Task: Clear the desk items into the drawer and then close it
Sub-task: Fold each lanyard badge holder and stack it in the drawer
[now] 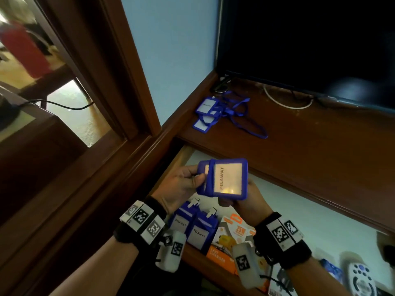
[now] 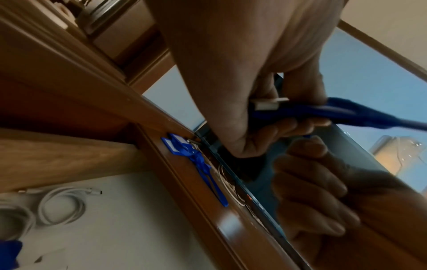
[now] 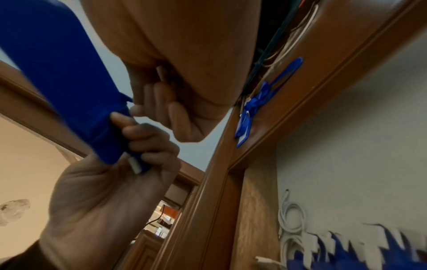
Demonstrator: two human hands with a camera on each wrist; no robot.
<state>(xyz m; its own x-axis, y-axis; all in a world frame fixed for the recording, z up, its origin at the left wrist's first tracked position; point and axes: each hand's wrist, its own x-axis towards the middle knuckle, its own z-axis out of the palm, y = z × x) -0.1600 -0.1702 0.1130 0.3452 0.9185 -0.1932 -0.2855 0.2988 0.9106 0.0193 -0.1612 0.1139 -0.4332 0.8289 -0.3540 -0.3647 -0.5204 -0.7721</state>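
Above the open wooden drawer, both hands, left hand and right hand, gripped stacked blue plastic badge holders, long sides pointing toward the desk edge

head: above, looking down | wrists: close under hands, looking up | shared: lanyard badges on counter

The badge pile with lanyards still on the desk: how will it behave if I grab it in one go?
The badge pile will probably feel light. Its holders look stiff but lie loosely overlapped, so they may slide apart. The lanyards look floppy and tangled, likely to trail and perhaps snag the white cable nearby.
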